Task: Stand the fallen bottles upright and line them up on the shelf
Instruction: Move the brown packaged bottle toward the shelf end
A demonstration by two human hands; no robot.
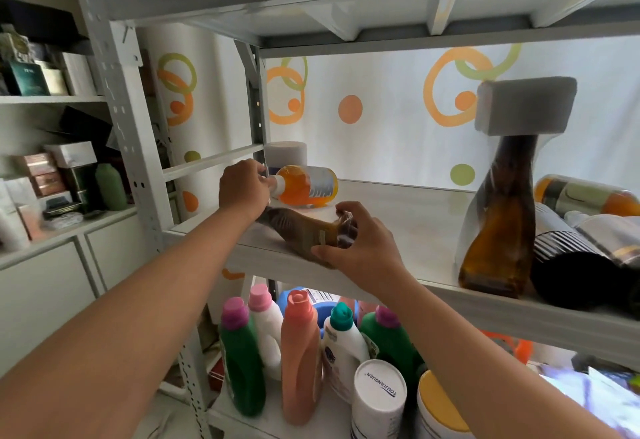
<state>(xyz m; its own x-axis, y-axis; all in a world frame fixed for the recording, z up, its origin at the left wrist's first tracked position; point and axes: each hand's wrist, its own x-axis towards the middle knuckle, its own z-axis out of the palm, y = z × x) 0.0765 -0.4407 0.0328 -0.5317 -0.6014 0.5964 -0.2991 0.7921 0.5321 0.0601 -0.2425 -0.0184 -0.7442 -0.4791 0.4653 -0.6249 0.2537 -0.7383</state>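
The white shelf runs across the middle of the view from 9 o'clock to 4 o'clock.

At its 9 o'clock end, an orange bottle lies on its side with its neck pointing to 9 o'clock. The left grip is closed, fingers curled round that neck. A white tub stands just behind the bottle, at its 12 o'clock.

At 6 o'clock of the orange bottle, near the front edge, a brown bottle also lies flat. Its narrow end runs toward 10 o'clock under the left wrist. The right grip holds its wide end, thumb below and fingers curled over the top.

Toward 3 o'clock, well apart from both grips, an amber bottle stands upright with a white block cap. Just beside it at 4 o'clock, a dark bottle lies fallen, its base facing the camera. Behind that, a second orange bottle lies on its side. More things lie at the far 3 o'clock edge, too cropped to name.

On the lower shelf, at 6 o'clock, 5 detergent bottles stand upright, among them a salmon bottle. A white canister stands in front of them.

A white curtain with orange and green rings hangs behind the shelf.
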